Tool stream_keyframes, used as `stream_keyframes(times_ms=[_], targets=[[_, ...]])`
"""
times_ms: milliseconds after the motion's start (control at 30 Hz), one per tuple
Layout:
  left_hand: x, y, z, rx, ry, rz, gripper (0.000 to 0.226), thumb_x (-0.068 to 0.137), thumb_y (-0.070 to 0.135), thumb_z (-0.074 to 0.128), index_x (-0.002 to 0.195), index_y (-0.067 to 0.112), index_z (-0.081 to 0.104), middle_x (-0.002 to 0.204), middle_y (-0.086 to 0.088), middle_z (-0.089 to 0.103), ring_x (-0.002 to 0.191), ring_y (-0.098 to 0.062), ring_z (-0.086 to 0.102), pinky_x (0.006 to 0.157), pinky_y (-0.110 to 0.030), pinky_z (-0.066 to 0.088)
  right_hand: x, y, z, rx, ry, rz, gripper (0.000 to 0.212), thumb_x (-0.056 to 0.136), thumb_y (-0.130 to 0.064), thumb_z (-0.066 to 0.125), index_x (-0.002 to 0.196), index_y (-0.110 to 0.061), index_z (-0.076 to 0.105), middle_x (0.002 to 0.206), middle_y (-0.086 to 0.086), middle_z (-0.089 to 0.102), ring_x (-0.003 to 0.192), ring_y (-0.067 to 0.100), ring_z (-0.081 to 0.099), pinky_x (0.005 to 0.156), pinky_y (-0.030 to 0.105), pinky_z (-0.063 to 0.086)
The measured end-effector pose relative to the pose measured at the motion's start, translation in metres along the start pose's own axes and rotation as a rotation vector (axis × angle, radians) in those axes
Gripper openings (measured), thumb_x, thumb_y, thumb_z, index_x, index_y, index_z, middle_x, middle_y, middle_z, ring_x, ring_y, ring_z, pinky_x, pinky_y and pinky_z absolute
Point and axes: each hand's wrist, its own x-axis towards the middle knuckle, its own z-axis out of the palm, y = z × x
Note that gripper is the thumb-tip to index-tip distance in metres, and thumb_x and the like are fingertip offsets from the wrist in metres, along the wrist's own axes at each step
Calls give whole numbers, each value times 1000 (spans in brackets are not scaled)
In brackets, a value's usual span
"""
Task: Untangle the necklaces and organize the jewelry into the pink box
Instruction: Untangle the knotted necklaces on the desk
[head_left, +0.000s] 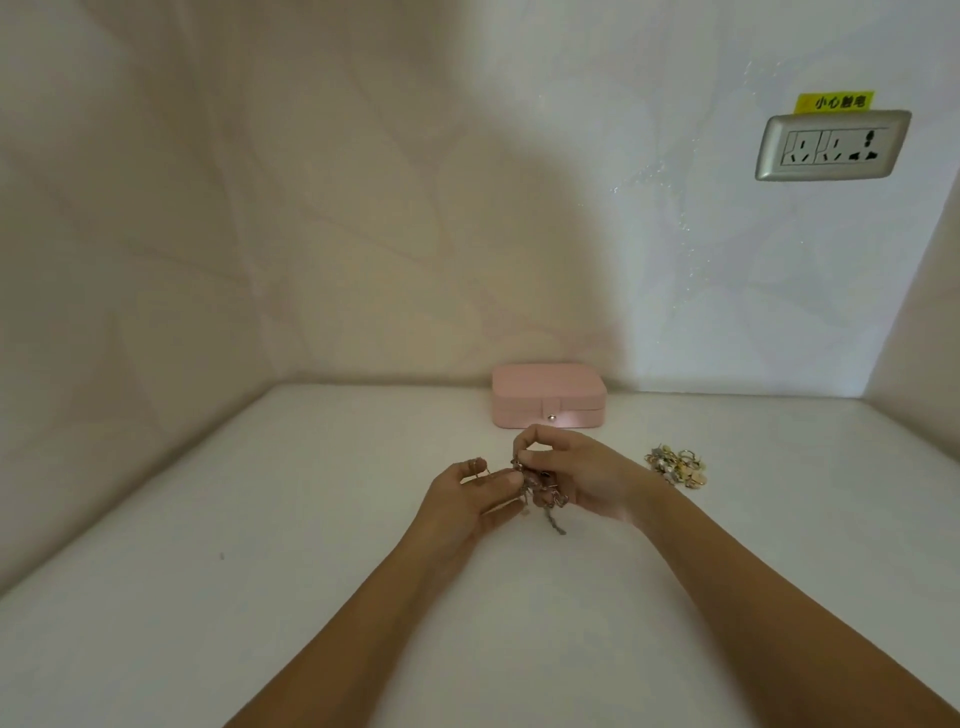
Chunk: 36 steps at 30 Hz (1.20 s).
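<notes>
The tangled necklaces (543, 493) were held above the white tabletop (311, 519), pinched by the right hand (576, 475) and the left hand (470, 493). Untangling was judged underway; the closed pink box (548, 395) would next need opening.

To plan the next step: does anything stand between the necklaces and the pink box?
Nothing lies on the table between them. The left hand and right hand hold the necklaces before the pink box, whose lid is closed.
</notes>
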Motion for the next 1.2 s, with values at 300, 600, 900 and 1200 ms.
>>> stream_keyframes(times_ms=[300, 600, 900, 1200], targets=[[3, 1, -4, 258, -40, 46, 25, 82, -6, 64, 105, 3, 67, 91, -12, 72, 81, -17, 68, 78, -24, 55, -13, -7, 5, -314, 79, -170, 7, 99, -8, 48, 92, -7, 51, 65, 7, 59, 62, 18, 56, 68, 28, 52], [-2, 5, 2, 374, 23, 11, 25, 81, -13, 47, 83, 3, 65, 64, -7, 57, 51, -14, 49, 53, -24, 45, -24, -18, 0, -185, 162, -70, 13, 96, -5, 46, 85, -11, 51, 54, -4, 35, 46, 11, 28, 48, 23, 38], [-4, 4, -3, 644, 4, 95, 20, 87, -1, 55, 70, 8, 61, 56, 0, 49, 49, -10, 40, 49, -19, 37, -29, -16, -13, -472, 301, 91, 8, 89, -15, 64, 84, -10, 68, 41, -5, 42, 38, 9, 28, 41, 20, 19], [-4, 0, 0, 195, -27, 7, 16, 91, 18, 59, 79, 7, 58, 81, -9, 66, 70, -20, 62, 70, -27, 51, -36, -18, -31, -384, 266, 228, 10, 87, -13, 66, 95, -9, 69, 68, 6, 71, 49, 11, 23, 44, 19, 21]])
